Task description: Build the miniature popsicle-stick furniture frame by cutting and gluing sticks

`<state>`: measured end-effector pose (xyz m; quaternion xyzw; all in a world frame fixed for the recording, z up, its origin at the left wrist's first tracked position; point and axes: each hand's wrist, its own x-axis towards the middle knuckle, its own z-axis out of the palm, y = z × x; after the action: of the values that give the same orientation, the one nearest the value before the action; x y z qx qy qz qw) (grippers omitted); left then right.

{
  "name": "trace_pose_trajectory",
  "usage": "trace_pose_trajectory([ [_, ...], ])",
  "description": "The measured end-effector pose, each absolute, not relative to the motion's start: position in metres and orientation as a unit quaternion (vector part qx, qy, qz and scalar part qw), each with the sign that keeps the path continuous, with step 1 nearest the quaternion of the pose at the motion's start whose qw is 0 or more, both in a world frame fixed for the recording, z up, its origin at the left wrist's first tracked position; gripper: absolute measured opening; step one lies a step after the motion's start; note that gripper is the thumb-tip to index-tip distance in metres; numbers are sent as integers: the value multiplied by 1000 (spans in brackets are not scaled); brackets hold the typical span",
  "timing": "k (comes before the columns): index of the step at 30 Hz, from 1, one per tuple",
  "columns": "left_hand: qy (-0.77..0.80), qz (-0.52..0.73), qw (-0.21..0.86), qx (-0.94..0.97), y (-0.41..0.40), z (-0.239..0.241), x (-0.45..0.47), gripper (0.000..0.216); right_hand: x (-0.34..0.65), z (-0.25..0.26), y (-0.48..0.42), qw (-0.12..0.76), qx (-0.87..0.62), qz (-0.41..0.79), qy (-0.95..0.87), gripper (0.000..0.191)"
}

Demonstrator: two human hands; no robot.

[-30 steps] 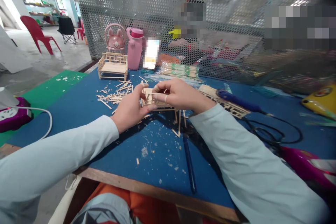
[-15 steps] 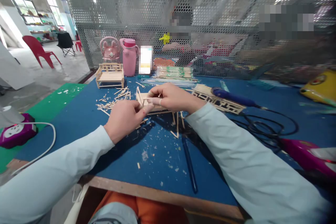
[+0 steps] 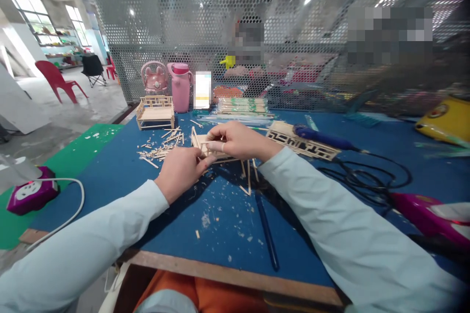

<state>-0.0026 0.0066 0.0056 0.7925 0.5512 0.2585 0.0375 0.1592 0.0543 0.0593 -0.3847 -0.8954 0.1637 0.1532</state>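
Note:
A small wooden stick model (image 3: 216, 155), like a little bench frame, stands on the blue table mat (image 3: 227, 215) at the middle. My left hand (image 3: 181, 171) grips its near left side with curled fingers. My right hand (image 3: 235, 139) pinches its top from the right, thumb and forefinger closed on the thin sticks. Loose legs of the model (image 3: 248, 176) stick out below my right wrist.
A finished stick bench (image 3: 155, 112), pink bottles (image 3: 180, 87) and stick bundles (image 3: 242, 105) stand at the back by the mesh screen. Loose sticks (image 3: 161, 144) lie left. A lattice panel (image 3: 299, 141), blue tool (image 3: 323, 138) and black cable (image 3: 367, 176) lie right. A purple socket (image 3: 29, 195) sits far left.
My left hand has dropped from the model's top to its near left side. My right hand has stayed pinched on the top. The view has shifted slightly.

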Motion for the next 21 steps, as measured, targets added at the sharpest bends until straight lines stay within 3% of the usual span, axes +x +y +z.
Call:
trace_pose_trajectory([
  [8,547,272,28,791,5,6,0,34,158,57,55,168,-370,153,-901,19],
  [10,526,271,40,805,3,6,0,30,164,68,53,234,-358,148,-892,25],
  [12,491,250,65,832,1,5,-1,28,175,85,48,354,-361,128,-853,38],
  [14,466,225,82,852,3,3,-2,28,189,101,38,473,-373,120,-789,38],
  [16,471,218,76,851,8,1,-5,28,206,110,23,530,-396,107,-742,32],
  [18,487,228,69,840,16,0,-9,28,224,107,5,500,-457,67,-733,30],
  [21,501,259,75,822,27,0,-15,25,257,84,-21,320,-587,6,-744,21],
])
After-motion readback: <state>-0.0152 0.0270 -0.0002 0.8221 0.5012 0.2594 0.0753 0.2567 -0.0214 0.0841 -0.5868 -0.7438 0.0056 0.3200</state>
